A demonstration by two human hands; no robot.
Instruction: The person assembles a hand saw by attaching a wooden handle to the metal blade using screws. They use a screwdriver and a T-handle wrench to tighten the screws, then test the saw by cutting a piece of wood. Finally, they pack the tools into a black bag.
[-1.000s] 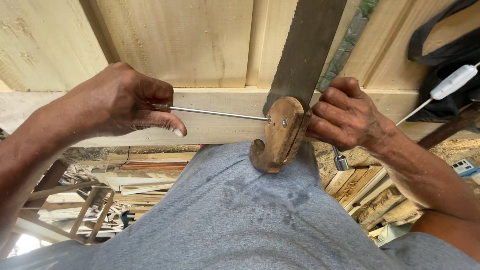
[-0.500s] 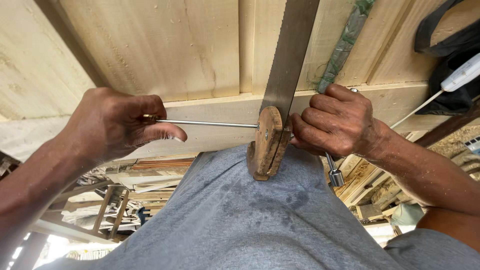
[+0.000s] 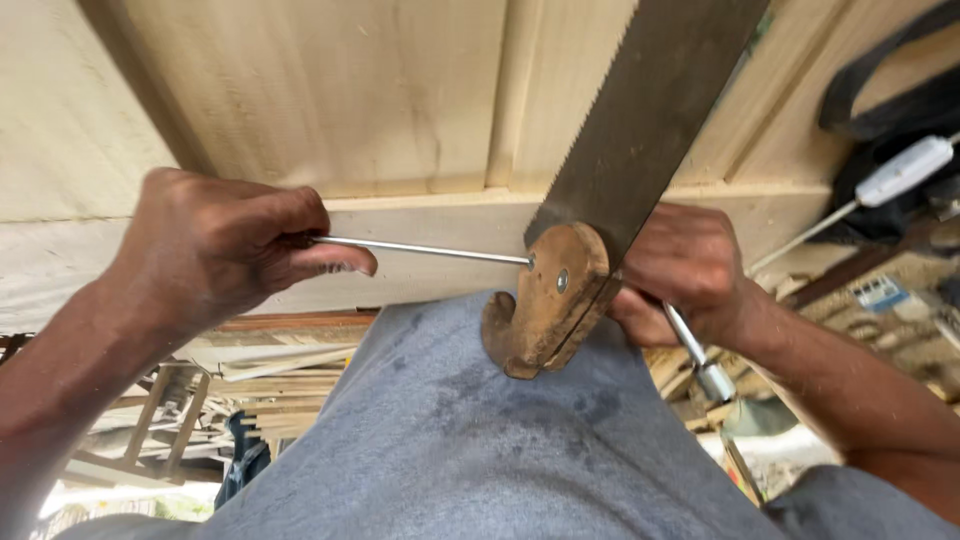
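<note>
Gripping thin metal rod (image 3: 420, 249) in my left hand (image 3: 225, 250), tip against wooden saw handle (image 3: 545, 300) over my thigh. My right hand (image 3: 685, 270) clenched on metal tool (image 3: 698, 355) behind handle. Toothed blade (image 3: 640, 120) edge faces left; wood panel (image 3: 330, 90) close beyond.

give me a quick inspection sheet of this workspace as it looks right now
surface: pale wooden boards with a cross plank in front
job's things: hand saw, wooden handle over the person's grey-clad knee; thin metal rod meets a fixing on the handle
clutter: wood offcuts below
hands: left hand grips the rod; right hand behind the handle holds a metal tool
cables: white cord with inline switch
surroundings: black strap at upper right
</note>
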